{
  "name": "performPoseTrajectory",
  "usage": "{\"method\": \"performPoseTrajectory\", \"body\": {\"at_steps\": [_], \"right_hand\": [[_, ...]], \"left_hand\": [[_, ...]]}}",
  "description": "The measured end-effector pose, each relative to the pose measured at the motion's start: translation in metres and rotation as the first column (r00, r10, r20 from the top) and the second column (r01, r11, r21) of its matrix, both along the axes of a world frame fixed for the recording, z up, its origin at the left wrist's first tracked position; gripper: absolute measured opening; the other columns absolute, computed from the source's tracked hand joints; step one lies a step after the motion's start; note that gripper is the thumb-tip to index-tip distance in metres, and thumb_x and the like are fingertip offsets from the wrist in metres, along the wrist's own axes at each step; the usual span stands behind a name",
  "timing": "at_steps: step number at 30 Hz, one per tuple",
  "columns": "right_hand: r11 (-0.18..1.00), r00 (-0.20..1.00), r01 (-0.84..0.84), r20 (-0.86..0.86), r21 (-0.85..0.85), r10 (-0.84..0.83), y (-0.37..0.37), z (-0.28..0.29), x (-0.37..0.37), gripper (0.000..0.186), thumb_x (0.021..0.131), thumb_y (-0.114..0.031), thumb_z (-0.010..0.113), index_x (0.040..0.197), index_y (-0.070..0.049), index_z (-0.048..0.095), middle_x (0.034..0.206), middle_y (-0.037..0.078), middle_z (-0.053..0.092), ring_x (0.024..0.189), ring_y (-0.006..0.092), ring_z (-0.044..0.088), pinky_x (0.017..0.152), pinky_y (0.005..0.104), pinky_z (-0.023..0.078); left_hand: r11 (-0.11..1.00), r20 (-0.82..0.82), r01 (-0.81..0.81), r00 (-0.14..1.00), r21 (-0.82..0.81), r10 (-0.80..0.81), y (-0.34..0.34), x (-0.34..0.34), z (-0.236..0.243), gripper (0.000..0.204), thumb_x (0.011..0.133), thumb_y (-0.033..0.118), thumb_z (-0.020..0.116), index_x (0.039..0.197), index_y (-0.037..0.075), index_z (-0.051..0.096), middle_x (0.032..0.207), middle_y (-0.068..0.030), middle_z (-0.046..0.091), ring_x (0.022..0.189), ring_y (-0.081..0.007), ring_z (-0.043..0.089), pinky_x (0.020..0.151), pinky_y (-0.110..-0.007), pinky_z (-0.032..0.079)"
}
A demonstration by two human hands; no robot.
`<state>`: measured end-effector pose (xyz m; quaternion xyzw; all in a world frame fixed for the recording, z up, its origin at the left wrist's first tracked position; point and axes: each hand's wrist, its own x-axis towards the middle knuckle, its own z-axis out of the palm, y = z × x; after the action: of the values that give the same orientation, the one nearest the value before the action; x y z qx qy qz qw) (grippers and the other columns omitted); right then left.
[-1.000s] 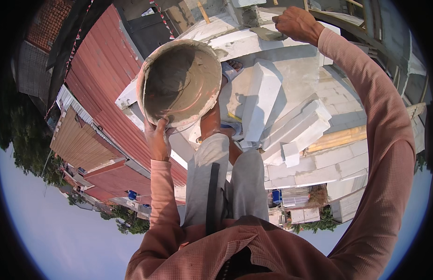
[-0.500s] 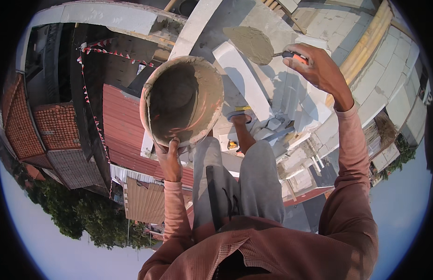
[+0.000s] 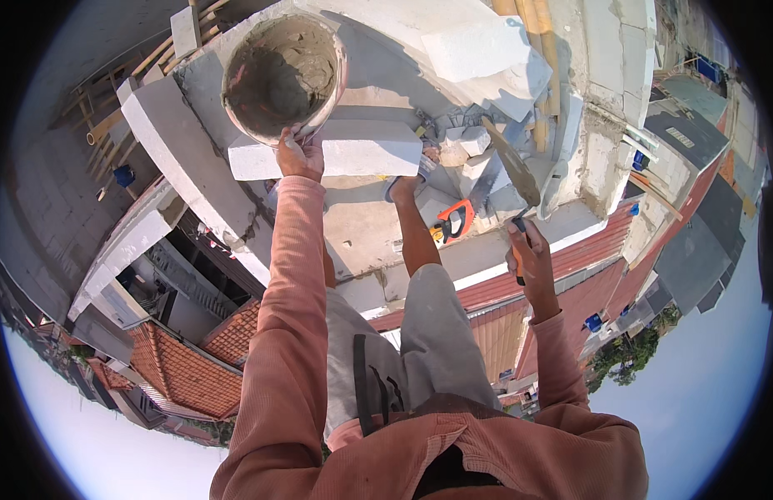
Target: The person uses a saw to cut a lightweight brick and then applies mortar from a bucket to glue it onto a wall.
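In front of me at the far left, a bucket with grey mortar in it is tilted so that I see inside. My left hand is closed on its near rim, arm stretched out. To the right, my right hand grips a trowel by its orange and black handle. The trowel's blade points forward and is seen at a slant; grey mortar seems to coat it. Under and beside the bucket lies a long white block; whether the bucket rests on it I cannot tell.
A handsaw with an orange handle lies by my foot. Broken block pieces are strewn near it. White block walls rise at left and right. Bamboo poles stand at the far right. Roofs lie below the edge.
My view has turned. My left hand has carried the bucket away from me, farther forward. My right hand has drawn the trowel nearer, and its blade has turned from flat to slanted.
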<state>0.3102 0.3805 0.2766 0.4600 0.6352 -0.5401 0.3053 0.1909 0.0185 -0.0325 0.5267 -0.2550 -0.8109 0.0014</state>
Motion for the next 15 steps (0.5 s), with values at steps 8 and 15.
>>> {"method": "performPoseTrajectory", "body": {"at_steps": [8,15], "right_hand": [[0.987,0.983,0.16,0.093,-0.019,-0.158,0.042,-0.031,0.063,0.031,0.102,-0.034,0.062,0.104,-0.003,0.063,0.066,-0.004,0.044,0.047,0.0047,0.04,0.043,0.0234,0.031],[0.979,0.98,-0.197,-0.033,0.054,0.199,0.06,-0.073,0.062,0.031,0.102,-0.028,0.062,0.114,0.0,0.064,0.068,0.002,0.052,0.054,0.0089,0.049,0.049,0.0284,0.037]], "left_hand": [[0.98,0.127,-0.2,0.972,0.0,0.198,0.119,-0.011,-0.109,0.026,0.103,0.015,0.051,0.107,-0.011,0.053,0.116,-0.0252,0.062,0.115,-0.0358,0.063,0.105,-0.049,0.053],[0.987,0.08,0.041,0.996,-0.157,-0.029,0.162,0.019,-0.113,0.028,0.101,0.012,0.048,0.117,-0.01,0.055,0.124,-0.0245,0.061,0.12,-0.0326,0.06,0.107,-0.049,0.05]]}}
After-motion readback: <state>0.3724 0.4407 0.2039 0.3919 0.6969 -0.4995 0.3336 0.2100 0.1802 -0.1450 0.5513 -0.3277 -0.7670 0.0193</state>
